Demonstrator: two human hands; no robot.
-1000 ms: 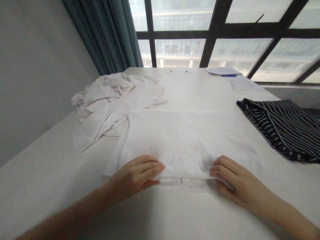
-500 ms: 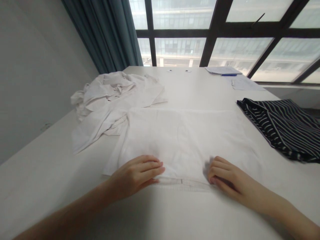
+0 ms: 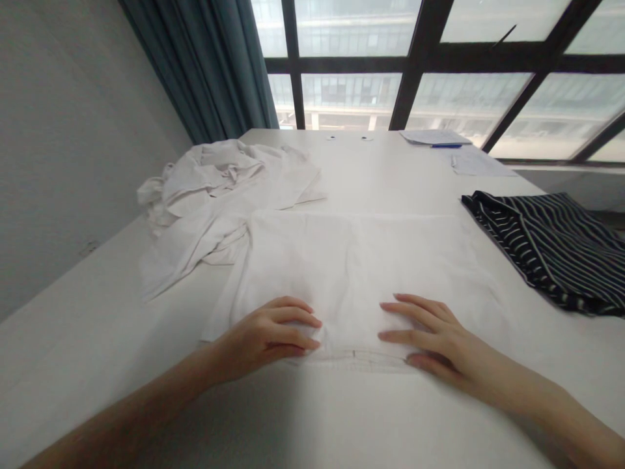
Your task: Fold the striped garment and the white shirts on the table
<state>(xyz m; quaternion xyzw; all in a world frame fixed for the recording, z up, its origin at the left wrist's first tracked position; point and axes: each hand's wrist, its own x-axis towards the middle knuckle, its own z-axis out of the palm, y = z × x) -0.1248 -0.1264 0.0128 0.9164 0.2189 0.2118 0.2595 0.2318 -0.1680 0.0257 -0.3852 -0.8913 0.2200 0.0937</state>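
My white cloth (image 3: 356, 273) lies spread on the table (image 3: 371, 423) in front of me, its long sides running across my view. My left hand (image 3: 273, 332) rests on its near part, left of the middle, open, with the fingers a little bent and slightly apart. My right hand (image 3: 430, 332) is open too, on the right of the middle, fingers fanned over the fabric and thumb at the near hem (image 3: 354, 358). Between my hands the hem shows its stitching and a small dark mark.

Beyond the cloth on the left is a crumpled white pile (image 3: 229, 176); I can't tell whether its nearest fold touches the cloth. Well to the right lies a black striped garment (image 3: 561, 247). Farther back are papers (image 3: 434, 137) with a blue pen (image 3: 446, 146), near the window (image 3: 356, 32).
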